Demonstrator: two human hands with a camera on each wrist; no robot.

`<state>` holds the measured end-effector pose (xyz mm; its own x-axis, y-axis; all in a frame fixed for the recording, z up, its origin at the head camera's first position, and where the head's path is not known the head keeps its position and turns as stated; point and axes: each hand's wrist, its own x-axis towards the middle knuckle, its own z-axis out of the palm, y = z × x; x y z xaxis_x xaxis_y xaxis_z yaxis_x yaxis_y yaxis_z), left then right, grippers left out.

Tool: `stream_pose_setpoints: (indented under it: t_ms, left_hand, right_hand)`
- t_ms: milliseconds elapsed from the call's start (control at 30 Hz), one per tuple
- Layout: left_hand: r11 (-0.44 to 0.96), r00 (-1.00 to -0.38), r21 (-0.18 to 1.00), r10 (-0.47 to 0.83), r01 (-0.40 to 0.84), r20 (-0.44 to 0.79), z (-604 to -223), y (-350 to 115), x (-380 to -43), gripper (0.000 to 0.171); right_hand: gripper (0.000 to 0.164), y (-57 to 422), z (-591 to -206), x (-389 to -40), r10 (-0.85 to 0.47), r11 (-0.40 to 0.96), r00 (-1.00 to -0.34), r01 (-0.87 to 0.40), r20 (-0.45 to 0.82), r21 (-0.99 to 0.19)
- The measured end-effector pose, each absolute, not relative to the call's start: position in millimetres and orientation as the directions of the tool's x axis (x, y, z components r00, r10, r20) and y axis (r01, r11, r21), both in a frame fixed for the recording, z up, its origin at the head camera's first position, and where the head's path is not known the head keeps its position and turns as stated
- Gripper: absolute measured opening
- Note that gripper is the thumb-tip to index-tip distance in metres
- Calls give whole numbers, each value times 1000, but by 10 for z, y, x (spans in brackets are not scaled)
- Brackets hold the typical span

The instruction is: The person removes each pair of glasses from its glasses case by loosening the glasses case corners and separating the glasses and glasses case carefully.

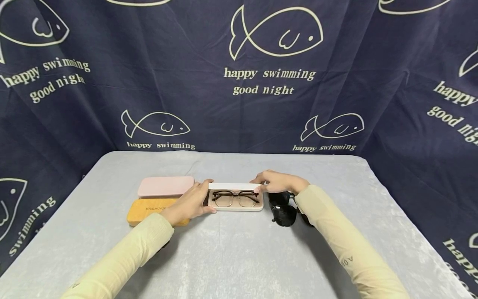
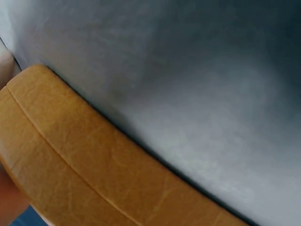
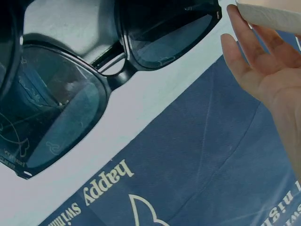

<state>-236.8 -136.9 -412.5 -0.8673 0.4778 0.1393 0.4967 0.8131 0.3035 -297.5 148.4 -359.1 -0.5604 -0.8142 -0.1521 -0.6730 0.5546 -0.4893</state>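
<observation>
A white glasses case (image 1: 236, 209) stands at the middle of the table, its lid (image 1: 232, 186) raised at the back. Inside lies a pair of glasses (image 1: 234, 194) with dark upper rims and folded temples. My left hand (image 1: 192, 202) grips the case's left end, thumb at the front edge and fingers at the lid. With my right hand (image 1: 279, 181) I pinch the lid's right corner, thumb in front and fingers behind. The right wrist view has those fingertips at the case's pale edge (image 3: 273, 18), the thumb hidden.
Left of the case, a pink case (image 1: 164, 185) lies behind a yellow-orange case (image 1: 143, 211), partly covered by my left hand and forearm. Black sunglasses (image 1: 284, 216) lie to the right, under my right forearm. A dark fish-print curtain (image 1: 239, 116) hangs behind the table.
</observation>
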Motion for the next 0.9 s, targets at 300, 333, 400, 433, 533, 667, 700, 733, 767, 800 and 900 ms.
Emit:
stream_pose_setpoints:
  t_ms: [300, 333, 400, 433, 533, 667, 700, 733, 767, 800, 900]
  left_hand:
    - [822, -878, 309, 460, 478, 134, -4127, -1372, -2334, 96]
    - [822, -877, 307, 461, 479, 135, -4128, -1371, -2331, 96]
    - [825, -880, 307, 456, 475, 134, -4135, -1369, -2329, 96]
    - [827, -880, 302, 455, 473, 135, -4139, -1366, -2331, 96]
    - [833, -884, 299, 447, 466, 134, -4144, -1356, -2330, 95]
    - [837, -892, 311, 434, 451, 126, -4137, -1347, -2326, 95]
    - [837, -893, 311, 433, 450, 126, -4137, -1347, -2327, 95]
    - [837, -895, 316, 430, 446, 123, -4135, -1348, -2326, 95]
    - [839, -897, 320, 426, 441, 121, -4134, -1348, -2326, 95]
    - [840, -899, 321, 423, 437, 118, -4134, -1349, -2326, 95]
    - [843, -902, 324, 416, 430, 113, -4132, -1353, -2327, 96]
  right_hand:
    - [31, 1486, -3565, -3051, -780, 581, -603, -597, -169, -553]
    - [31, 1486, -3567, -3058, -779, 582, -604, -598, -169, -551]
    - [32, 1490, -3570, -3065, -773, 591, -612, -598, -169, -542]
    - [32, 1491, -3573, -3066, -769, 595, -617, -593, -170, -542]
    - [32, 1502, -3601, -3057, -746, 608, -642, -548, -177, -574]
    - [28, 1518, -3640, -3034, -726, 605, -671, -516, -153, -606]
    - [27, 1520, -3647, -3031, -726, 601, -673, -523, -141, -604]
    - [27, 1522, -3651, -3027, -729, 597, -673, -537, -124, -596]
    - [27, 1525, -3654, -3024, -731, 595, -674, -551, -108, -584]
    - [28, 1528, -3658, -3022, -732, 594, -676, -570, -88, -567]
    - [30, 1531, -3674, -3023, -729, 600, -683, -617, -31, -509]
